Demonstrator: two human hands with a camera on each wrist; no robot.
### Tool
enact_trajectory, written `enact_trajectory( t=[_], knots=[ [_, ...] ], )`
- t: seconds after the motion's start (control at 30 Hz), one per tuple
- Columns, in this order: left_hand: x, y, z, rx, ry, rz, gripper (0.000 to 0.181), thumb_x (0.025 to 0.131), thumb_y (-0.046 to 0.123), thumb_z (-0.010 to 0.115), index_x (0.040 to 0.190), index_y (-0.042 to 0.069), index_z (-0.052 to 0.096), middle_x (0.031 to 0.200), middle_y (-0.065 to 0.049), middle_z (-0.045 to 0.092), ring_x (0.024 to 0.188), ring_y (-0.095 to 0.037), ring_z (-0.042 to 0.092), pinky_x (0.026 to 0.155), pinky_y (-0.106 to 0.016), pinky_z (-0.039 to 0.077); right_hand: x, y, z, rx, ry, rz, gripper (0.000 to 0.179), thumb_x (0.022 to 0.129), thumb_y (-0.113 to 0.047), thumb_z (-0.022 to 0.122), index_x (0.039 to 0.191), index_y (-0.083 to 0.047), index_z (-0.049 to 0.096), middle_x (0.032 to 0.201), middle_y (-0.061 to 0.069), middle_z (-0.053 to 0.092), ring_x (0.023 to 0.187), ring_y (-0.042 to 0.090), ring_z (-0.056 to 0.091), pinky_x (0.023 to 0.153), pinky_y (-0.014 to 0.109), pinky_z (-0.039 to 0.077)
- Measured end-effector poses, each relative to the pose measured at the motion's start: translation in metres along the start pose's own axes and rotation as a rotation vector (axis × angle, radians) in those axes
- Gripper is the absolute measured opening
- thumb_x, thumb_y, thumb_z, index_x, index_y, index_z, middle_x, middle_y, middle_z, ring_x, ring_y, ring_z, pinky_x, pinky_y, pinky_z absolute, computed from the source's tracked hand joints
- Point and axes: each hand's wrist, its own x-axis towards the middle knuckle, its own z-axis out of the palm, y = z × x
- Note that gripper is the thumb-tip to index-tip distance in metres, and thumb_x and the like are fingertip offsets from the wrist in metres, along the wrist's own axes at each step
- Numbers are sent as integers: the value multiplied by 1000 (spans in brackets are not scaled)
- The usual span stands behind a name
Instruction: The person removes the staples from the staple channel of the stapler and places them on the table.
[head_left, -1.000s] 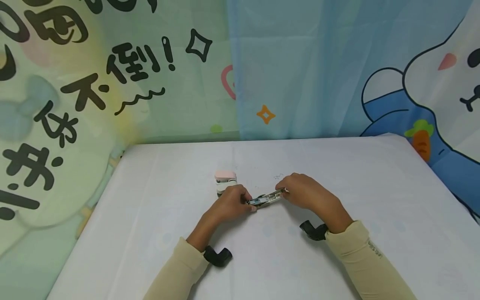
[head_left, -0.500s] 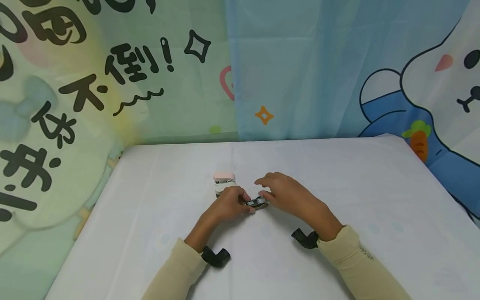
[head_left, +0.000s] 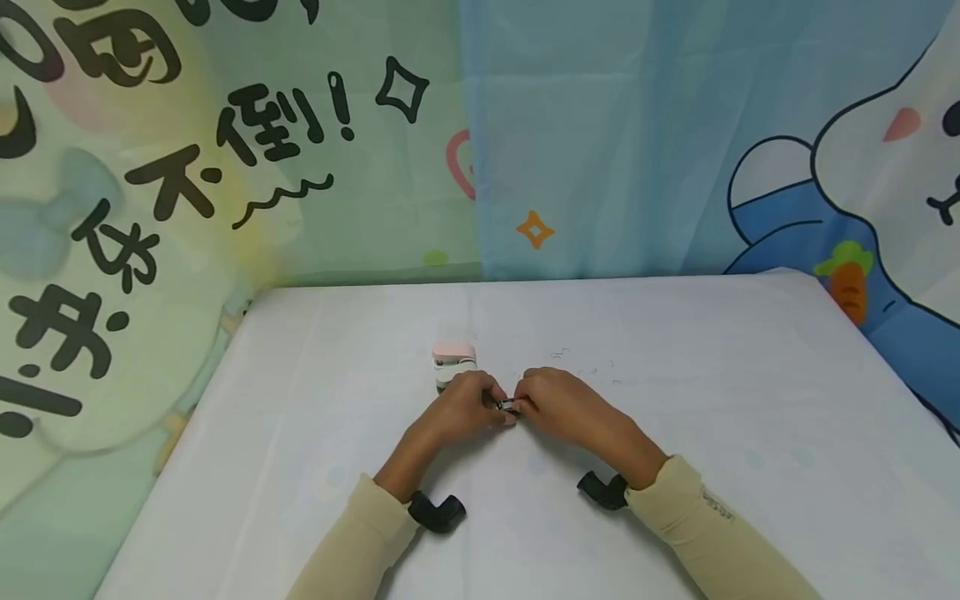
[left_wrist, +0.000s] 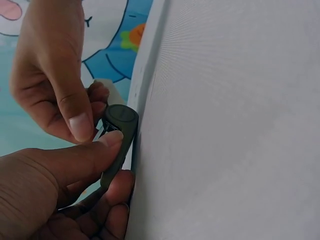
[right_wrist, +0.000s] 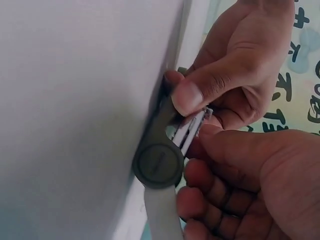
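In the head view, my left hand [head_left: 467, 407] grips a small stapler [head_left: 507, 405], only a sliver of silver showing between my hands. The left wrist view gives its dark grey-green body [left_wrist: 121, 120] with a round hinge, my left thumb pressed beside it and fingers beneath. My right hand [head_left: 562, 406] has come up against the other end. In the right wrist view, its thumb and curled fingers pinch at a silver metal strip [right_wrist: 189, 131] jutting from the stapler. A pale arm [right_wrist: 163, 212] extends from the hinge.
A pink and white device [head_left: 453, 357] stands just behind my left hand, its lower part partly hidden. White cloth covers the table [head_left: 360, 375]. Faint small dark marks show beyond my right hand. Behind the table hangs a printed curtain [head_left: 600, 150].
One second ago a long silver strip stretched between my hands. My right hand let go of its far end, moved left with fingers spread, then closed at the stapler. My left hand stayed put.
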Motion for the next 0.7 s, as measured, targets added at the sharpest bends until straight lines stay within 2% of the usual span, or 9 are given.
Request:
enact_trajectory(
  t=[0.17, 0.27, 0.37, 0.53, 0.7],
  knots=[
    [1, 0, -1, -4, -6, -5, 18, 77, 13, 84, 86, 7, 70, 82, 4, 64, 72, -8, 57, 65, -24, 48, 2, 3, 3, 79, -4, 68, 9, 93, -9, 66, 92, -5, 73, 84, -2, 63, 72, 9, 53, 66, 28, 46],
    [2, 0, -1, -10, -8, -5, 18, 77, 13, 84, 85, 7, 70, 82, 4, 64, 73, -8, 57, 65, -24, 47, 2, 4, 5, 150, -5, 122, 6, 92, -10, 68, 90, -7, 72, 82, -4, 63, 70, 9, 53, 65, 29, 45],
    [2, 0, -1, -8, -6, -4, 17, 77, 13, 84, 84, 7, 70, 82, 5, 64, 72, -8, 56, 64, -24, 47, 3, 5, 5, 196, -4, 134, 6, 91, -10, 69, 85, -9, 69, 77, -5, 59, 68, 10, 51, 63, 29, 44],
    [1, -1, -1, -5, -5, -7, 16, 78, 14, 84, 84, 8, 70, 81, 5, 63, 71, -9, 55, 63, -24, 46, 3, 5, 4, 199, 21, 83, 8, 90, -8, 69, 82, -9, 67, 78, -5, 55, 68, 10, 49, 63, 29, 43],
    [1, -2, -1, -8, -8, -8, 17, 78, 12, 83, 87, 6, 70, 82, 4, 64, 72, -9, 55, 64, -24, 46, 4, 9, 6, 196, 84, -34, 19, 86, -1, 68, 72, -12, 60, 74, -7, 51, 65, 9, 46, 60, 27, 41]
  ],
)
